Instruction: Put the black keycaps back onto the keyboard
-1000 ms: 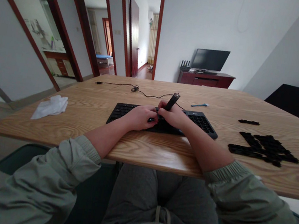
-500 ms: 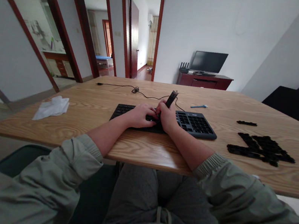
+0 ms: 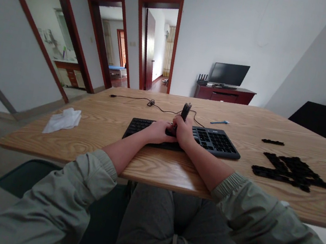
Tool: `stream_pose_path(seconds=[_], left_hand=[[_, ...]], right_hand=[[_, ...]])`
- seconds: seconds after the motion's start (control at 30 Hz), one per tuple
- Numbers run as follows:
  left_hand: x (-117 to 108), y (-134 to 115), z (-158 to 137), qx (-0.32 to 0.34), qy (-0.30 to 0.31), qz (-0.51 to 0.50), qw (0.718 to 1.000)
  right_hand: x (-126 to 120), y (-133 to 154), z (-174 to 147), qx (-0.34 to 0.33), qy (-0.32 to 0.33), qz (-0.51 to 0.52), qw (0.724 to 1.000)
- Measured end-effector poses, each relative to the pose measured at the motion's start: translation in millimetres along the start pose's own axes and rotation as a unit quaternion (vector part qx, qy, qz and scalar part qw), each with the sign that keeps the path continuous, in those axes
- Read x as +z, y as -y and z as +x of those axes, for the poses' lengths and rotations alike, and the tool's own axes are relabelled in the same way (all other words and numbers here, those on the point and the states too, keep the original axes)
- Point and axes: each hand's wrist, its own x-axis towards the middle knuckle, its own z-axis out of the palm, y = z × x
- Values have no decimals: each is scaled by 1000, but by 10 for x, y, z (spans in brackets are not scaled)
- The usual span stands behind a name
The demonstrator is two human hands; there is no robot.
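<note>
A black keyboard (image 3: pixel 224 145) lies on the table in front of me. Its right part shows rows of squares with key caps off, while caps sit on its left end. My right hand (image 3: pixel 183 133) is wrapped round a dark upright stick-like tool (image 3: pixel 186 110), whose top end pokes out above the fist. Its lower end is hidden by my hands over the keyboard's middle. My left hand (image 3: pixel 161 132) rests on the keyboard against the right one, fingers curled in at the tool's foot. What those fingers grip, if anything, is hidden.
Loose black key caps (image 3: pixel 292 170) lie in a cluster at the right, with a short row of caps (image 3: pixel 273 142) behind. A blue brush (image 3: pixel 219 122) and the keyboard's cable (image 3: pixel 165 110) lie beyond the keyboard. White tissue (image 3: pixel 63 120) lies at the left on the wooden table (image 3: pixel 106 106).
The whole view has shifted slightly, so the scene sits lower and further right. My left fingers have drawn in closer round the tool's foot; the right hand still holds the tool.
</note>
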Motion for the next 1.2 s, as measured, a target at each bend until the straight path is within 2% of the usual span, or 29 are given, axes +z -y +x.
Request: stream_pose_path(seconds=[0.1, 0.27, 0.4, 0.5, 0.6, 0.67, 0.73, 0.8, 0.83, 0.87, 0.93, 1.0, 1.07, 1.2], left_hand=[[19, -10, 16, -39, -9, -13, 999], [2, -27, 21, -32, -5, -1, 999], [-42, -83, -3, -53, -31, 62, 996], [-78, -91, -22, -53, -43, 84, 994], [-135, -32, -37, -48, -52, 59, 996], [-188, 22, -52, -42, -82, 7, 996], [-244, 49, -80, -31, -145, -37, 988], [-285, 21, -121, -10, -197, -21, 980], [-295, -13, -145, 6, -197, 9, 980], [-296, -55, -170, 24, -171, 46, 984], [-268, -145, -210, 62, -52, 108, 991], [-215, -205, -230, 85, 42, 153, 984], [-162, -220, -230, 90, 68, 194, 974], [-123, -181, -220, 57, 53, 220, 972]], right_hand=[[-17, -15, -4, -15, 21, -26, 999], [-133, 49, 19, -7, 70, -45, 996], [-167, 288, 77, -22, 30, 64, 997], [-101, 458, 120, -1, 18, 177, 984], [-32, 516, 128, 14, 10, 190, 982], [-22, 501, 124, 12, -7, 180, 984], [-45, 471, 127, 9, -28, 181, 983], [-82, 442, 138, 10, -45, 188, 981], [-100, 431, 146, 13, -53, 190, 980], [-115, 421, 154, 16, -61, 191, 980], [-128, 404, 167, 19, -84, 187, 979], [-117, 388, 169, 10, -106, 186, 977], [-90, 373, 161, -5, -118, 190, 975], [-38, 356, 131, -10, -119, 212, 970]])
